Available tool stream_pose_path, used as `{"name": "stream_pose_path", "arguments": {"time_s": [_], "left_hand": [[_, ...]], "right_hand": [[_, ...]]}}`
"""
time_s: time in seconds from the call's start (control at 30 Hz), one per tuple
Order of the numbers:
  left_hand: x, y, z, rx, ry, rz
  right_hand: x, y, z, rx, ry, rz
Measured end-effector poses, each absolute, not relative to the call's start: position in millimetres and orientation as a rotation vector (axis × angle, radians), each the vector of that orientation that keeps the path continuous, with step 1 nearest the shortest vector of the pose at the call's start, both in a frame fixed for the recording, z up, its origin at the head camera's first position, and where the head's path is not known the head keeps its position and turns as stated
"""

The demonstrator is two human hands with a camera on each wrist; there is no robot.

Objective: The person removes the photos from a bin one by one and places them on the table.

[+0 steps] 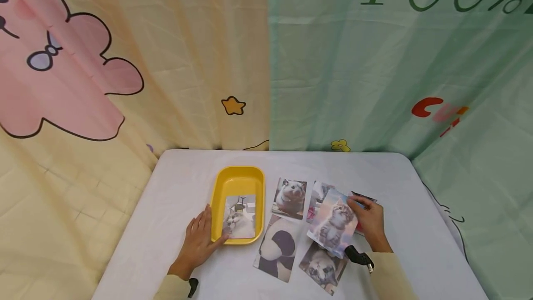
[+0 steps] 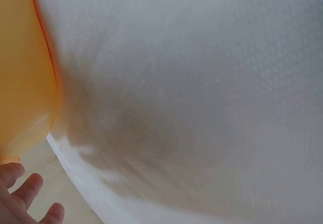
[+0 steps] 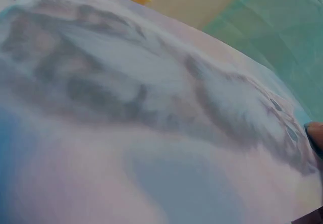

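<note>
My right hand (image 1: 369, 220) pinches a kitten picture card (image 1: 331, 225) by its upper right corner, thumb on the printed face. The card is tilted and overlaps other cards. It fills most of the right wrist view, where a thumb (image 3: 317, 134) shows at the edge. Beside the yellow tray (image 1: 238, 171), my left hand (image 1: 197, 240) lies with fingers extended along the left rim and its thumb at the near left corner. Inside the tray is a cat picture card (image 1: 243, 219). The left wrist view shows the tray's wall (image 2: 25, 72) and several fingertips (image 2: 31, 186).
Right of the tray lie a hamster card (image 1: 290, 194), a card with a black-and-white animal (image 1: 276, 249) and a cat card (image 1: 321, 267). Another card (image 1: 319, 191) is partly covered by the kitten card; a dark-edged one (image 1: 364, 194) lies behind my right hand. Curtains (image 1: 333, 82) hang behind the white table (image 1: 175, 170).
</note>
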State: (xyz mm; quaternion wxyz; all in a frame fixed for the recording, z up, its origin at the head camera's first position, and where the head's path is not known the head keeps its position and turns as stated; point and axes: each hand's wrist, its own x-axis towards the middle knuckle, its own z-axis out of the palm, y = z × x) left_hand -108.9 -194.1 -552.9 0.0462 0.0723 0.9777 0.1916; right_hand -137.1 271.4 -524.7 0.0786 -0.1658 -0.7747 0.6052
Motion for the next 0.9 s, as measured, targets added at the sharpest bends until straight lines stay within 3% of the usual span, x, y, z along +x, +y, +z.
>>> {"name": "stream_pose_path", "arguments": {"time_s": [0.17, 0.6, 0.9], "left_hand": [[-107, -194, -553, 0.215, 2.98, 0.597], [-108, -194, -553, 0.212, 2.982, 0.573], [-109, -194, -554, 0.215, 2.981, 0.568]], "right_hand": [[-116, 303, -529, -0.584, -2.281, 1.83], [-64, 358, -555, -1.155, -2.299, 1.695], [-45, 376, -577, -1.278, -2.231, 1.667]]}}
